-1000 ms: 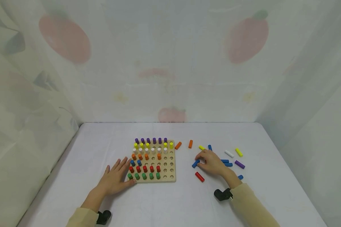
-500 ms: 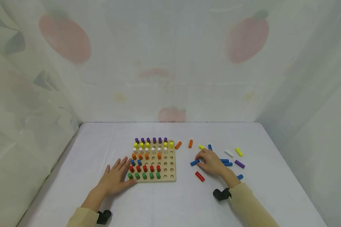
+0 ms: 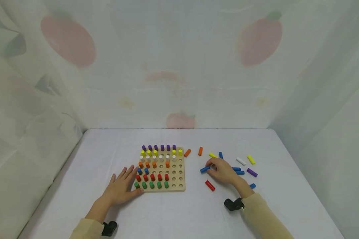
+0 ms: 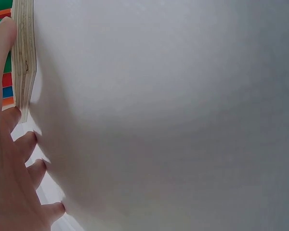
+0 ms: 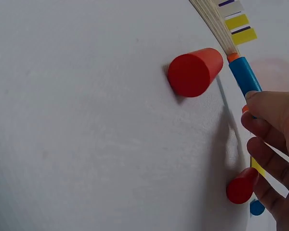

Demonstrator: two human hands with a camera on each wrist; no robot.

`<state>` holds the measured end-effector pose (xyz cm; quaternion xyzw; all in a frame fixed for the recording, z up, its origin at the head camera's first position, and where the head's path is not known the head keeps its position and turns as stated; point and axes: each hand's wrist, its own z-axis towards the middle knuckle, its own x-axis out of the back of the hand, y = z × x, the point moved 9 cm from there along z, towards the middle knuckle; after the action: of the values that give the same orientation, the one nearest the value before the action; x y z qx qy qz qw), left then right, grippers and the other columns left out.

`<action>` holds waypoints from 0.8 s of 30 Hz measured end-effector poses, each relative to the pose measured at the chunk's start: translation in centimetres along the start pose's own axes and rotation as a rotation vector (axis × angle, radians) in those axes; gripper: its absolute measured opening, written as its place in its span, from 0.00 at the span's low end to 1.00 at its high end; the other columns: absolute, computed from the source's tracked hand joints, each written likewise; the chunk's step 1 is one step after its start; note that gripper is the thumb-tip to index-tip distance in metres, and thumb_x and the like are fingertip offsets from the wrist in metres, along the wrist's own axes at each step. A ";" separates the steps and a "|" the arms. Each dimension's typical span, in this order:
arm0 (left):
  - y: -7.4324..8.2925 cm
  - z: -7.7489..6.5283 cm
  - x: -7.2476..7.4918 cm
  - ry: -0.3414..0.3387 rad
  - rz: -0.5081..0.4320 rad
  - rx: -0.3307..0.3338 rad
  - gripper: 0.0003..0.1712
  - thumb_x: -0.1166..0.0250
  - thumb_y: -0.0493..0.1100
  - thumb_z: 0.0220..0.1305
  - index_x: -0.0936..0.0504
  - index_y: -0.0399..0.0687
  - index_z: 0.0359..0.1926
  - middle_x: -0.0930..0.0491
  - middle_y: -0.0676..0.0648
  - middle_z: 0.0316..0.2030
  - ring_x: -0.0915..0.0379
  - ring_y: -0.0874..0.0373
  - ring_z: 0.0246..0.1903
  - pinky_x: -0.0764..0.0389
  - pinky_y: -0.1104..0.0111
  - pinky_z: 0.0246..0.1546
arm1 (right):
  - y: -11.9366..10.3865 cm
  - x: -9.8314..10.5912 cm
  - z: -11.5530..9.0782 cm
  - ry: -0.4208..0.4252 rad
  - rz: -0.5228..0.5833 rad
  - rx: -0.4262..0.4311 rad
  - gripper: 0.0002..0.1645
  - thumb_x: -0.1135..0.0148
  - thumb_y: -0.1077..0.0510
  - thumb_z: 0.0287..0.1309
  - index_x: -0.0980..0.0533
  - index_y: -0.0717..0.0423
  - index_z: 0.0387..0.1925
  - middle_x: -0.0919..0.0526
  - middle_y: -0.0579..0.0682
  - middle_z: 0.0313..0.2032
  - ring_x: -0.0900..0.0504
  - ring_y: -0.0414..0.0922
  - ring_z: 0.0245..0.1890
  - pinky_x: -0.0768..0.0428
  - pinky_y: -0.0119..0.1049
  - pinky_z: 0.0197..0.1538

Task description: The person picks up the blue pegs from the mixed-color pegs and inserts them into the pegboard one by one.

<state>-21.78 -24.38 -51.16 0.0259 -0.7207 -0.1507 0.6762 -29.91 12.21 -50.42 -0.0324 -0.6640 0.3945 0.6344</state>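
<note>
In the head view my right hand point(image 3: 222, 171) pinches a blue peg point(image 3: 204, 170) between thumb and fingertips, just above the table; its free end points left. The right wrist view shows the thumb on that blue peg point(image 5: 244, 76), with a red peg point(image 5: 241, 186) below the other fingers. My left hand point(image 3: 118, 189) lies with spread fingers at the left side of a wooden pegboard point(image 3: 179, 186), its thumb at the front left corner. Rows of purple, yellow, white, orange, blue, red and green pegs stand in the board. Two blue pegs point(image 3: 143, 171) stand in the blue row.
Loose pegs lie right of the board: a red peg point(image 3: 210, 186) in front of the right hand, orange pegs point(image 3: 187, 153) by the board, and a white peg point(image 3: 241, 161), a purple peg point(image 3: 252, 172), a yellow peg point(image 3: 251, 159) and several blue pegs point(image 3: 240, 173) farther right.
The pinched blue peg has turned to a flatter slant, and its free end has shifted slightly left. The right hand stays almost in place. The left hand has not moved.
</note>
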 end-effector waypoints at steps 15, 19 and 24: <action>0.3 -0.1 0.3 -0.012 -0.002 0.001 0.56 0.46 0.76 0.48 0.46 0.50 0.70 0.48 0.43 0.70 0.55 0.38 0.68 0.56 0.33 0.60 | -1.1 0.8 0.3 0.057 0.038 -0.003 0.11 0.37 0.58 0.54 0.23 0.47 0.41 0.21 0.39 0.37 0.26 0.36 0.37 0.23 0.33 0.42; 0.3 -0.1 0.3 -0.012 -0.007 0.003 0.56 0.45 0.76 0.48 0.46 0.50 0.70 0.48 0.43 0.70 0.56 0.38 0.68 0.56 0.34 0.60 | -1.5 1.0 0.5 0.069 0.053 -0.011 0.11 0.37 0.58 0.54 0.23 0.46 0.41 0.22 0.38 0.37 0.27 0.36 0.38 0.23 0.33 0.43; 0.3 -0.1 0.3 -0.012 -0.010 0.002 0.56 0.45 0.76 0.48 0.46 0.49 0.70 0.48 0.43 0.70 0.56 0.38 0.68 0.57 0.34 0.60 | -2.6 0.9 0.7 0.072 0.061 0.015 0.12 0.36 0.59 0.53 0.23 0.47 0.41 0.21 0.40 0.37 0.27 0.37 0.37 0.23 0.33 0.43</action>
<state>-21.63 -24.14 -50.78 0.0291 -0.7247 -0.1534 0.6711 -29.52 10.55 -48.09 -0.0623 -0.6365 0.4172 0.6457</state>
